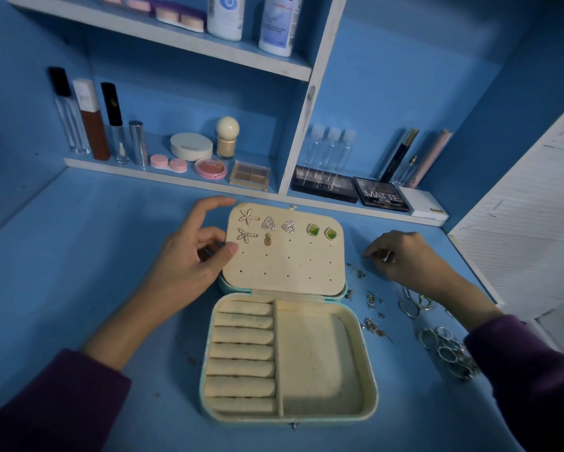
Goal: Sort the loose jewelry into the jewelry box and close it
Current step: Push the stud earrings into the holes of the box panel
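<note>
Jewelry box [372, 393] sits open on the desk [78, 256]. Left hand [189, 256] has its grip pinching the lid [290, 265] edge. Right hand [404, 256], grip closed on a small shiny piece [387, 256], is over the loose jewelry [443, 347] beside the box.

Single head view, forward-down, close.

Seven earrings [269, 223]; one jewelry box [370, 380]
</note>
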{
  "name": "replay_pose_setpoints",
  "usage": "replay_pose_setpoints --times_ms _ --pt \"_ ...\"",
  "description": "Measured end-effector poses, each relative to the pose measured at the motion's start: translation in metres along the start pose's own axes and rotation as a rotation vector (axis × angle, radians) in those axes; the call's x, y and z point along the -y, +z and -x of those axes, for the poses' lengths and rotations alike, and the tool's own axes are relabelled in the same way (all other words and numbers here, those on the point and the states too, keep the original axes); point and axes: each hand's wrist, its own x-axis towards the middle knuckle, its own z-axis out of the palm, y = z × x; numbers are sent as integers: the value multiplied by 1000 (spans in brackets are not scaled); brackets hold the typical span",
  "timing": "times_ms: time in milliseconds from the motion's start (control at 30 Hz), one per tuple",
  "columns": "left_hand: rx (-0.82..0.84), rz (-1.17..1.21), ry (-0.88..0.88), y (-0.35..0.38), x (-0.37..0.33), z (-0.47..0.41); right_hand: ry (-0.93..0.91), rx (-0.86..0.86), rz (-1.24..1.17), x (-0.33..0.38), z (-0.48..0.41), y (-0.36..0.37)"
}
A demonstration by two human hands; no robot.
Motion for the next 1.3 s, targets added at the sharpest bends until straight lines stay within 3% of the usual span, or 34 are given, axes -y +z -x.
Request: replay_pose_setpoints --times_ms 667,1300 --pt "3 23 7 0 2 1 69 88 -23 3 -7 -1" --pt "-121 59 -37 28 -12 -5 124 87 -78 2 -7 -2"
